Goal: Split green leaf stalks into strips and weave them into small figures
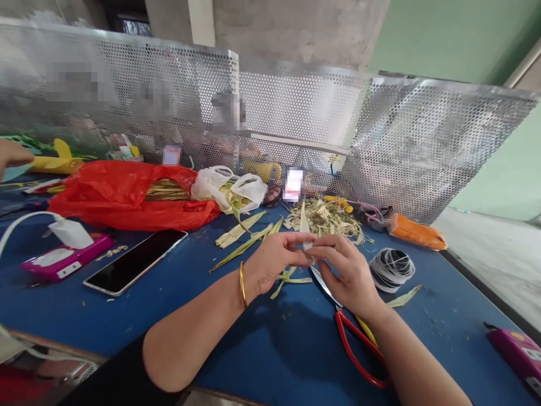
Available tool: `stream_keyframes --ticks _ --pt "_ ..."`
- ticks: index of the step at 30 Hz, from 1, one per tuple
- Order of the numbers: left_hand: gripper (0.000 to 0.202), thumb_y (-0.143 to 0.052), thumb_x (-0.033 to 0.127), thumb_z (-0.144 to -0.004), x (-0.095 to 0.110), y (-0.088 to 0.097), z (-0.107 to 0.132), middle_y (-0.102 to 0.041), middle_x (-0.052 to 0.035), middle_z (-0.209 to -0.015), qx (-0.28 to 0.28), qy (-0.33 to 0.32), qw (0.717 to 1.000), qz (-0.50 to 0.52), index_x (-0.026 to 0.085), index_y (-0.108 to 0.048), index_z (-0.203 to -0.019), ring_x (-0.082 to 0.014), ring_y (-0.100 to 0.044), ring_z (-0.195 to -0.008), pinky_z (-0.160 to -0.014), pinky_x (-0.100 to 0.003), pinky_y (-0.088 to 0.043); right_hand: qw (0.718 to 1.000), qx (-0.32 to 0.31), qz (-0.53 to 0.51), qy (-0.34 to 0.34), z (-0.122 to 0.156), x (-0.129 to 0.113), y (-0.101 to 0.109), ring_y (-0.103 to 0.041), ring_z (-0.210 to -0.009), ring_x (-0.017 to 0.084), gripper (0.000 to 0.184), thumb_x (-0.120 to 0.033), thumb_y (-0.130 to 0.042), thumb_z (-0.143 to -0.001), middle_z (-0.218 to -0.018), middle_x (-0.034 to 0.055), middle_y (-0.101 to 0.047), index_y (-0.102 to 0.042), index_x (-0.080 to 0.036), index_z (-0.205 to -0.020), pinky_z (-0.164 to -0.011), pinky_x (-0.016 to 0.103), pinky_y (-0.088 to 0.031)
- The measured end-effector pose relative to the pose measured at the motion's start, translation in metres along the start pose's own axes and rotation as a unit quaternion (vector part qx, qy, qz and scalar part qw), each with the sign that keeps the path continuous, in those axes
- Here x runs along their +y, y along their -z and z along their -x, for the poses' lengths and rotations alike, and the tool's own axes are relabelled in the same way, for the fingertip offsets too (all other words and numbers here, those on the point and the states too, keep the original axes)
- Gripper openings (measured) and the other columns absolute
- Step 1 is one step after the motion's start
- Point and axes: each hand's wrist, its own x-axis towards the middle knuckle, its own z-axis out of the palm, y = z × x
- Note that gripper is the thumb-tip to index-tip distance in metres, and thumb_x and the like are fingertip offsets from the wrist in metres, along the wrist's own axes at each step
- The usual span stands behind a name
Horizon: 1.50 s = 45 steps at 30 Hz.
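Note:
My left hand [274,259] and my right hand [349,273] meet over the middle of the blue table. Between their fingertips they pinch a pale leaf strip [305,221], whose pointed end sticks up. Both hands are closed on it, and its lower part is mostly covered by fingers. Below my right hand lie scissors [347,344] with red handles, partly under my wrist, with a yellow-handled tool [367,331] beside them. A small piece of knotted leaf [288,276] rests on the table beneath my left hand. To the right of my right hand sits a spool of white cord [391,269].
Leaf scraps [325,219] are heaped behind my hands, and loose leaves [240,230] lie left of them. A red bag [131,194], a white bag [249,189], a phone [137,262] and a purple power strip [67,256] stand leftward. A perforated metal screen [296,107] borders the back. Another person's hand [14,152] shows far left.

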Motion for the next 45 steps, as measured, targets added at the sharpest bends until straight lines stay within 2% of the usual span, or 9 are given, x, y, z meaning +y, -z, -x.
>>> stream_keyframes --ticks 8,13,16,20,25,28,33,40,45 --pt "0.046 -0.069 0.007 -0.059 0.005 0.002 0.002 -0.070 -0.0029 -0.085 0.006 -0.014 0.998 -0.056 0.019 -0.073 -0.103 -0.0092 -0.057 -0.064 -0.055 -0.020 -0.042 0.998 -0.016 0.052 0.015 0.002 0.005 -0.005 -0.060 -0.096 0.021 0.027 -0.011 -0.049 -0.088 -0.103 0.0075 -0.064 -0.064 -0.025 -0.106 -0.081 0.036 -0.047" --pt "0.036 -0.062 0.015 -0.067 0.009 0.000 0.005 -0.071 -0.0072 -0.091 -0.005 -0.003 1.000 -0.028 0.017 -0.074 -0.102 -0.0112 -0.059 -0.069 -0.053 -0.020 -0.043 0.999 0.002 0.044 0.006 0.001 0.004 -0.005 -0.062 -0.091 0.020 0.020 -0.018 -0.053 -0.091 -0.097 0.0068 -0.066 -0.068 -0.026 -0.103 -0.078 0.035 -0.047" --pt "0.034 -0.059 0.020 -0.071 0.010 -0.001 0.005 -0.070 -0.0080 -0.083 -0.003 -0.003 1.000 -0.012 0.014 -0.075 -0.100 -0.0125 -0.060 -0.067 -0.052 -0.020 -0.043 0.999 -0.003 0.037 0.007 0.001 0.004 -0.004 -0.062 -0.091 0.020 0.020 -0.018 -0.054 -0.091 -0.098 0.0066 -0.067 -0.069 -0.026 -0.101 -0.079 0.035 -0.047" --pt "0.034 -0.058 0.025 -0.074 0.008 -0.001 0.004 -0.062 -0.0031 -0.059 0.004 0.001 1.000 -0.009 0.014 -0.074 -0.102 -0.0101 -0.056 -0.051 -0.050 -0.021 -0.040 0.999 -0.004 0.031 0.006 0.001 0.004 -0.005 -0.062 -0.091 0.019 0.020 -0.017 -0.052 -0.091 -0.097 0.0063 -0.067 -0.069 -0.025 -0.099 -0.079 0.034 -0.046" --pt "0.030 -0.069 0.021 -0.068 0.000 0.001 -0.001 -0.059 -0.0001 -0.057 -0.002 0.011 1.000 0.007 0.015 -0.075 -0.096 -0.0056 -0.046 -0.044 -0.045 -0.020 -0.035 0.997 0.031 0.076 0.015 0.004 0.004 -0.007 -0.062 -0.086 0.018 0.017 -0.018 -0.054 -0.091 -0.092 0.0051 -0.066 -0.069 -0.024 -0.094 -0.076 0.032 -0.045" --pt "0.024 -0.072 0.020 -0.067 -0.002 -0.002 -0.001 -0.065 -0.0013 -0.064 0.020 -0.002 1.000 -0.012 0.016 -0.077 -0.090 -0.0054 -0.049 -0.050 -0.050 -0.019 -0.037 0.997 0.037 0.068 0.002 0.005 0.002 -0.009 -0.061 -0.083 0.018 0.013 -0.019 -0.056 -0.090 -0.089 0.0051 -0.065 -0.069 -0.023 -0.091 -0.074 0.032 -0.045" --pt "0.018 -0.068 0.011 -0.067 -0.006 -0.007 -0.002 -0.074 -0.0036 -0.083 0.060 -0.082 0.993 -0.061 0.017 -0.077 -0.081 -0.0136 -0.063 -0.078 -0.074 -0.023 -0.048 0.994 0.061 -0.037 -0.088 0.003 0.000 -0.015 -0.060 -0.083 0.017 0.010 -0.020 -0.058 -0.089 -0.088 0.0046 -0.061 -0.066 -0.023 -0.084 -0.074 0.031 -0.047" --pt "0.034 -0.064 0.011 -0.073 -0.014 -0.006 -0.001 -0.071 -0.0010 -0.077 0.132 -0.189 0.946 -0.229 0.019 -0.073 -0.104 -0.0145 -0.063 -0.071 -0.066 -0.023 -0.050 0.976 0.065 -0.108 -0.180 0.004 0.001 -0.020 -0.061 -0.091 0.019 0.009 -0.023 -0.062 -0.085 -0.093 0.0044 -0.063 -0.065 -0.022 -0.076 -0.080 0.030 -0.047" --pt "0.069 -0.069 0.018 -0.073 -0.015 -0.004 -0.002 -0.072 -0.0013 -0.078 0.159 -0.185 0.948 -0.206 0.020 -0.045 -0.138 -0.0161 -0.066 -0.073 -0.071 -0.026 -0.052 0.968 0.022 -0.129 -0.213 0.004 -0.002 -0.021 -0.063 -0.081 0.017 0.011 -0.024 -0.058 -0.087 -0.084 0.0020 -0.066 -0.064 -0.022 -0.078 -0.075 0.027 -0.046"
